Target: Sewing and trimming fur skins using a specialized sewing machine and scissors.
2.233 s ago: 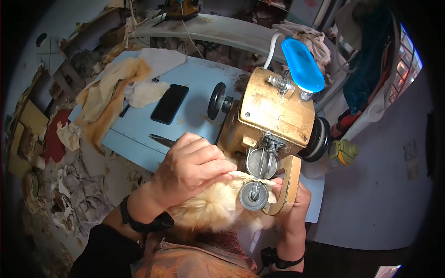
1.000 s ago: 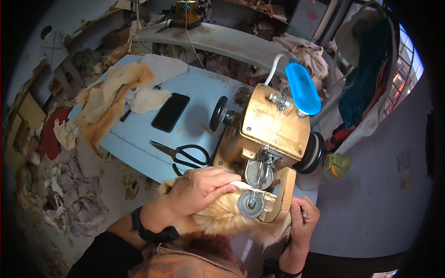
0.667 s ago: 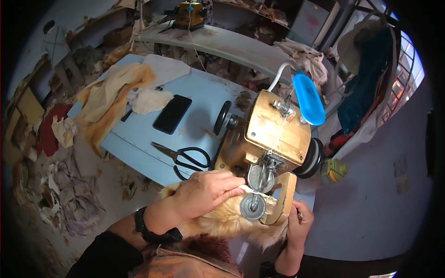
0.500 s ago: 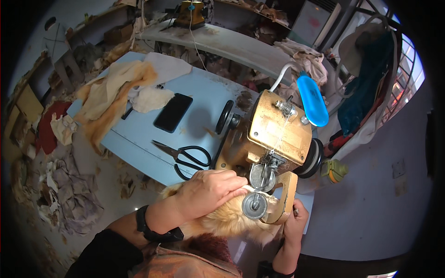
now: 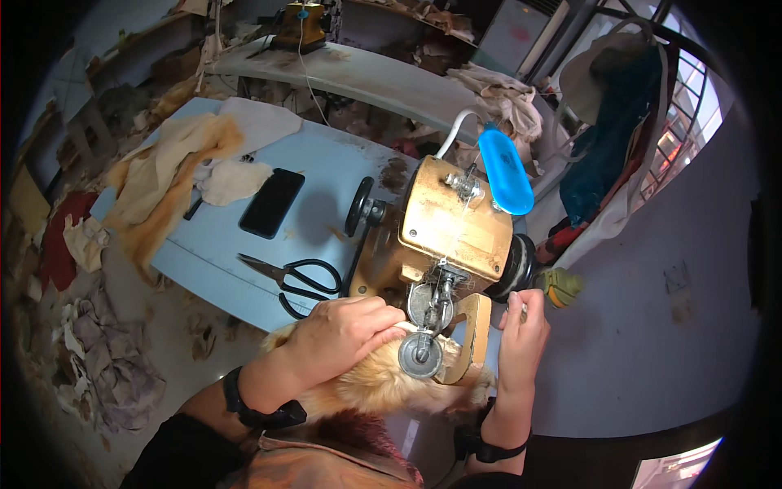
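Since a moment ago, left hand (image 5: 346,336) has edged along, fingers curled flat on tan fur (image 5: 383,381) beside the yellow sewing machine (image 5: 446,236) discs. Right hand (image 5: 521,334) pinches something small, too tiny to identify. Scissors (image 5: 295,277), phone (image 5: 271,202) and cloth (image 5: 175,175) crowd the blue table (image 5: 326,171); scraps litter the floor.

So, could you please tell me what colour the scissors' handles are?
Black; the scissors lie on the light blue table, clearest in the head view.

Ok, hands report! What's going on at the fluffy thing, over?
Left hand pressing tan fur piece against sewing machine discs. Right hand beside machine, fingers pinched. Scissors lie apart on blue table.
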`<action>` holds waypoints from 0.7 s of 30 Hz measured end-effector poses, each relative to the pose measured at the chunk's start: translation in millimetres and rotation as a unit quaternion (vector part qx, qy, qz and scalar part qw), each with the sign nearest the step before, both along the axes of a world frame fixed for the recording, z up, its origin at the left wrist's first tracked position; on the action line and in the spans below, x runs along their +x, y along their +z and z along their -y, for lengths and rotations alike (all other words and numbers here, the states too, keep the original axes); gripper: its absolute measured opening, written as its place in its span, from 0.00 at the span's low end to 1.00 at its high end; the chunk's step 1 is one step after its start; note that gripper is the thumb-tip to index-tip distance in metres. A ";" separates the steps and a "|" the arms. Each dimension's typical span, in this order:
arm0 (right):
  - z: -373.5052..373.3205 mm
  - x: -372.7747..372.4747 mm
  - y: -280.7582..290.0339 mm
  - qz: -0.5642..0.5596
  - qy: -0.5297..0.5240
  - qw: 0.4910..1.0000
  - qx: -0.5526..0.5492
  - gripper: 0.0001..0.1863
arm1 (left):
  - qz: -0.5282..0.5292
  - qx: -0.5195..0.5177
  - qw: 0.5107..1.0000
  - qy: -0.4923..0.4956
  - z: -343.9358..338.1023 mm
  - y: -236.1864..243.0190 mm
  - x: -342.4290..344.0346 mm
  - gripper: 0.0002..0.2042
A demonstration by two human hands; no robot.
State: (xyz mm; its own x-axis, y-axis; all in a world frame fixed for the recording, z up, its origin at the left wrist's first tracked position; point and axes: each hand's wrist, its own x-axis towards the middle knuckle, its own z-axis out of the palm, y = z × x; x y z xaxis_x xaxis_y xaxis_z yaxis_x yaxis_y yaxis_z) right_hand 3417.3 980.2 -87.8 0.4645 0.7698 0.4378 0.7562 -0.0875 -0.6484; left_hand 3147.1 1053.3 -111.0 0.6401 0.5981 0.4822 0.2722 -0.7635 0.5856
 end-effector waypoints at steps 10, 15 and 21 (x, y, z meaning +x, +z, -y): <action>-24.1 23.3 33.9 0.062 0.010 0.996 0.066 0.07 | 0.029 -0.019 0.999 0.002 -1.3 -1.3 -2.0 0.07; 0.5 24.5 -2.7 0.127 -0.015 0.991 -0.036 0.10 | 0.026 -0.024 0.999 -0.003 3.6 -2.5 2.1 0.09; -24.9 37.2 16.6 -0.032 0.057 0.998 0.010 0.13 | 0.029 -0.031 0.999 0.004 2.8 -2.8 -2.1 0.09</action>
